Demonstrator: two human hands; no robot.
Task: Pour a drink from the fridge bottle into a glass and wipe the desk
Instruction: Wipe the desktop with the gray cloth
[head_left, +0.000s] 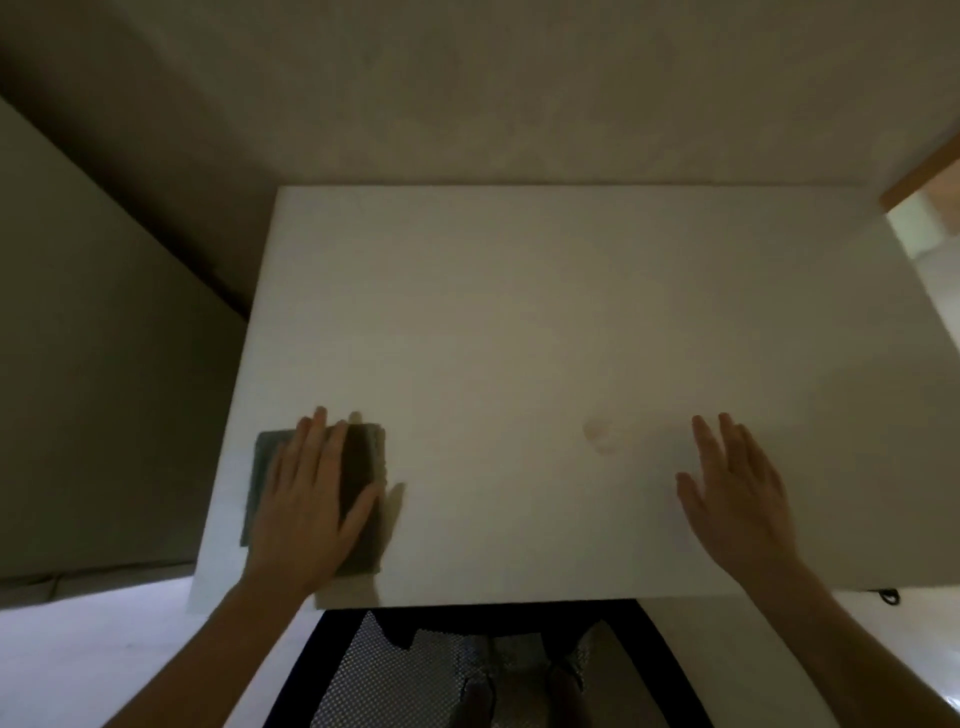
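Observation:
A white desk (545, 312) fills the middle of the head view. A folded grey cloth (366, 467) lies flat near its front left corner. My left hand (306, 499) rests palm down on top of the cloth, fingers stretched out and slightly apart. My right hand (737, 499) is flat and open over the desk's front right area, holding nothing. A faint pale stain (600, 434) marks the desk surface between my two hands. No bottle or glass is in view.
A black mesh chair seat (467, 670) sits just below the desk's front edge. A dark wall and cabinet side (104, 364) stand to the left. A wooden door frame (924, 176) shows at the upper right. A light floor (104, 649) lies below.

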